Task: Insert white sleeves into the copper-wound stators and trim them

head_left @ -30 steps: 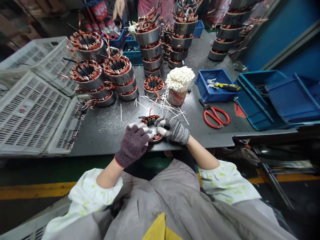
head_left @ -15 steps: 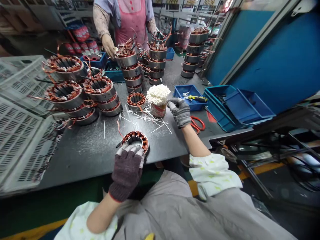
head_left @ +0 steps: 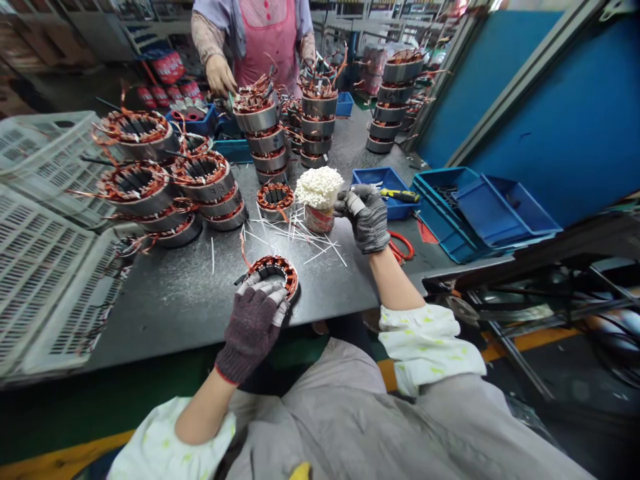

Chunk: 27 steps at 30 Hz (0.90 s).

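My left hand (head_left: pixel 255 313), in a dark purple glove with pale fingertips, is closed over the near left rim of a copper-wound motor stator (head_left: pixel 285 270), which lies near the table's front edge. A wire end sticks up from its left side. My right hand (head_left: pixel 364 217), in a grey glove, is at the right side of a cup (head_left: pixel 319 220) packed with white sticks (head_left: pixel 320 187). Its fingers are curled in a pinch; whatever is between them cannot be made out. Loose white sticks (head_left: pixel 300 233) are scattered left of the cup, beside another stator (head_left: pixel 275 200).
Stacked stators (head_left: pixel 205 180) stand at left, with taller stacks (head_left: pixel 267 143) behind. White crates (head_left: pixel 45 267) line the left side. Blue bins (head_left: pixel 445 213), a yellow-handled tool (head_left: pixel 400 195) and red-handled scissors (head_left: pixel 403 247) lie right. Across the table, a co-worker's gloved hand (head_left: pixel 220 75) touches a stack.
My right hand's fingers have curled in more beside the cup, and the hand has turned slightly. My left hand stays on the stator. The whole view has shifted a little.
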Tool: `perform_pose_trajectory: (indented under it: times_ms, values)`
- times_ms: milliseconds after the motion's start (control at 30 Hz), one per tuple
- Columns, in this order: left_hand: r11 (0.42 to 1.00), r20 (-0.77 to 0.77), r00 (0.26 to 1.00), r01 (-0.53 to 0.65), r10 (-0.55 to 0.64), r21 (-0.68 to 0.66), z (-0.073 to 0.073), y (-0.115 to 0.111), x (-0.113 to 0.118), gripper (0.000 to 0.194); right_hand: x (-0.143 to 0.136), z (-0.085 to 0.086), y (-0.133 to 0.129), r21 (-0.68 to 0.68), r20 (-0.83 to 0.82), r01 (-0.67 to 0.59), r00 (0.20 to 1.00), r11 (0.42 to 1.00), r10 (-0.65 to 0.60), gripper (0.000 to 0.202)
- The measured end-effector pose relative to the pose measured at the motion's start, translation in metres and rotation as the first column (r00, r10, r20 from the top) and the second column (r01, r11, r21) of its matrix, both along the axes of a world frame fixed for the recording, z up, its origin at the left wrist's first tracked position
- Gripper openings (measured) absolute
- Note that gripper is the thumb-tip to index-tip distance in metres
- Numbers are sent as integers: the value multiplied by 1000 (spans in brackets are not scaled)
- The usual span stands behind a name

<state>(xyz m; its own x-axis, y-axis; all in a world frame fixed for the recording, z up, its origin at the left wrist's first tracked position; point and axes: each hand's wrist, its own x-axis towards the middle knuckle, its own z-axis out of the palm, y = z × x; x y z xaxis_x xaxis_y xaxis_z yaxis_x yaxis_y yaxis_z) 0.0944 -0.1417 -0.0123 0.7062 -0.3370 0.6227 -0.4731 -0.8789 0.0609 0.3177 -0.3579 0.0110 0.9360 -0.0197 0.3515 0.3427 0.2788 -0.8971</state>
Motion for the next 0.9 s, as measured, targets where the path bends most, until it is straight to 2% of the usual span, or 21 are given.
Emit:
perform_pose_trajectory:
  times_ms: [100, 200, 333, 400, 500, 700, 800, 900]
  values:
    - [1000, 11, 1000, -17, 17, -17, -1, -1, 3, 24, -14, 7, -2, -31, 115, 64, 992, 997, -60, 43]
    - [999, -4, 999, -42, 42, -31, -1, -2, 5, 23, -41, 8, -9, -122, 207, 132, 973, 984, -105, 31]
    - [994, -76, 991, -111, 112, 12, 0, -4, 5, 25, -79, -5, -21, -279, 334, 193, 938, 941, -93, 25]
    - [991, -105, 985, -133, 136, 28, 0, -5, 5, 24, -92, -14, -25, -306, 372, 144, 928, 941, -21, 26]
    - [991, -100, 986, -130, 132, 33, -1, -4, 5, 22, -101, -18, -28, -331, 407, 70, 910, 941, 76, 24]
    - [992, -52, 992, -110, 113, 54, -1, -2, 8, 19, -117, -4, -34, -435, 569, 250, 821, 865, 49, 10]
    - [994, -65, 993, -100, 103, 46, 0, 0, 8, 17, -130, -4, -35, -487, 554, 275, 831, 829, 50, 9]
    - [996, -66, 994, -84, 86, 33, 0, 2, 9, 17, -137, -8, -34, -501, 528, 290, 849, 816, 22, 16]
